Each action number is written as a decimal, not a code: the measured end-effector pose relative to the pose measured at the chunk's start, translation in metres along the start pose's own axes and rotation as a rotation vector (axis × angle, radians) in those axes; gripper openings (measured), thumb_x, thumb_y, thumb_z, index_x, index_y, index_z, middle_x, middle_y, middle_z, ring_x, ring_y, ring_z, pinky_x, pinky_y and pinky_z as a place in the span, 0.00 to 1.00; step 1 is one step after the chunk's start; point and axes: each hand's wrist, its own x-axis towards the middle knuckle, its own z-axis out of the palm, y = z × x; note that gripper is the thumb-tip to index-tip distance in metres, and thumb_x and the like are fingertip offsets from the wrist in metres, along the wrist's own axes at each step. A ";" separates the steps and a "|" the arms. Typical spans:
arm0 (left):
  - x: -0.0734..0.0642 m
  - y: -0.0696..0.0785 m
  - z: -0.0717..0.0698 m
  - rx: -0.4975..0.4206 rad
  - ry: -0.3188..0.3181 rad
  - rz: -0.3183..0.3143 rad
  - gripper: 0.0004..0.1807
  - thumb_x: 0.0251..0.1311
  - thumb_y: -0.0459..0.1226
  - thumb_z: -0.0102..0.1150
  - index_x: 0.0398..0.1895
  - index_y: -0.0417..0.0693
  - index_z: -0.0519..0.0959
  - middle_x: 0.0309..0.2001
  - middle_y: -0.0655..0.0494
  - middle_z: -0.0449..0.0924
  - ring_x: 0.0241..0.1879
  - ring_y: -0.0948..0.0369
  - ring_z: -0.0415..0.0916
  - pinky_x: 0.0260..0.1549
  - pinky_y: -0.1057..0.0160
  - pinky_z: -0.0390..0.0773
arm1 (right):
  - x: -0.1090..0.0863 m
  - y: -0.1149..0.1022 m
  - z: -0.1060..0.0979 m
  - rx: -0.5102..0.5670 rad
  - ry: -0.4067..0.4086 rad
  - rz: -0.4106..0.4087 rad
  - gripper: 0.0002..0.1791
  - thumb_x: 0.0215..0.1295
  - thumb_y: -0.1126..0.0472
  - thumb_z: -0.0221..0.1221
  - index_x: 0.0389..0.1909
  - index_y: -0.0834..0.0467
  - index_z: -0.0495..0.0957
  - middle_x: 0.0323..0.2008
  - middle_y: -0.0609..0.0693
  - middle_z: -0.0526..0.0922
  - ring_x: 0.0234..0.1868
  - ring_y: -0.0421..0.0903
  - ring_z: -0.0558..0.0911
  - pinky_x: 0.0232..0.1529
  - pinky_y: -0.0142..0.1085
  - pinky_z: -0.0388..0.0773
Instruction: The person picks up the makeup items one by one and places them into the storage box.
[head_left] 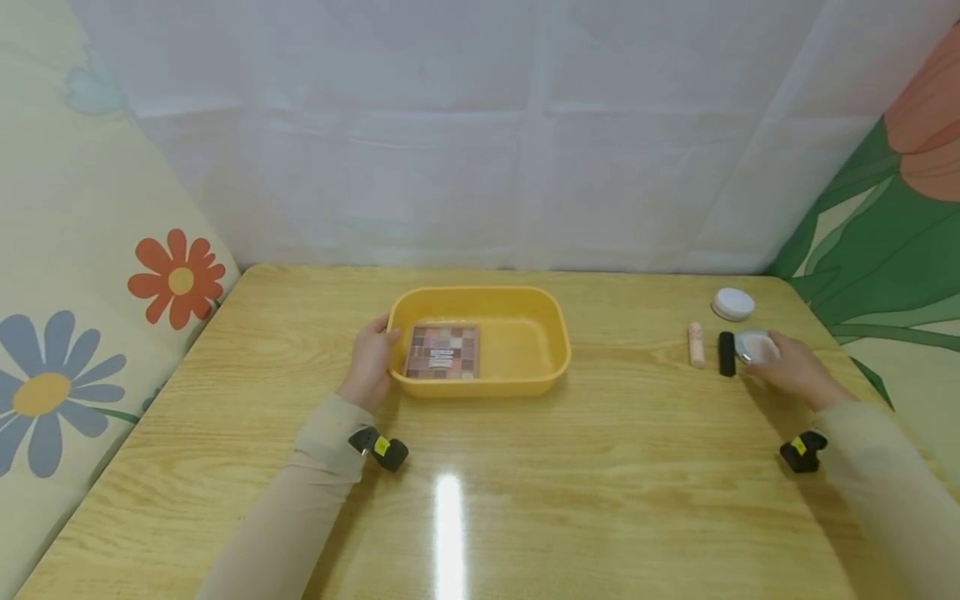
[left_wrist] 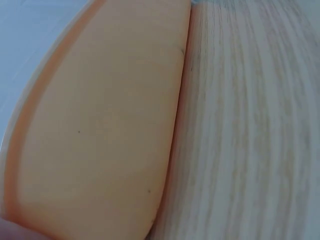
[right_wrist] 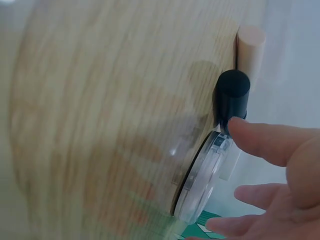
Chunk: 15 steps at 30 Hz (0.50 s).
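Note:
At the left end of the yellow plastic basket (head_left: 525, 387), my left hand (head_left: 369, 362) holds the rim, thumb over its edge. An eyeshadow palette (head_left: 442, 352) with many coloured squares lies inside the basket, at its left. My right hand (head_left: 798, 371) is at a round compact (head_left: 756, 347) with a clear, shiny lid. Seen from the right wrist, thumb and fingers (right_wrist: 267, 142) are spread around the compact (right_wrist: 200, 185), not closed on it. Left of the compact lies a black lipstick tube (head_left: 727, 354), and beyond that a pale pink tube (head_left: 696, 345).
A white round jar (head_left: 732, 304) stands behind the compact, near the back right of the wooden table (head_left: 600, 500). A white cloth (head_left: 480, 150) hangs along the table's back edge. Floral fabric (head_left: 67, 333) borders the left side, with more on the right.

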 end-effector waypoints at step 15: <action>-0.002 0.002 0.001 -0.001 -0.017 0.011 0.27 0.73 0.29 0.33 0.74 0.37 0.52 0.75 0.45 0.49 0.73 0.52 0.47 0.71 0.57 0.51 | 0.017 0.009 -0.002 -0.064 -0.027 -0.024 0.45 0.64 0.60 0.55 0.60 0.91 0.40 0.56 0.91 0.50 0.55 0.82 0.57 0.57 0.70 0.59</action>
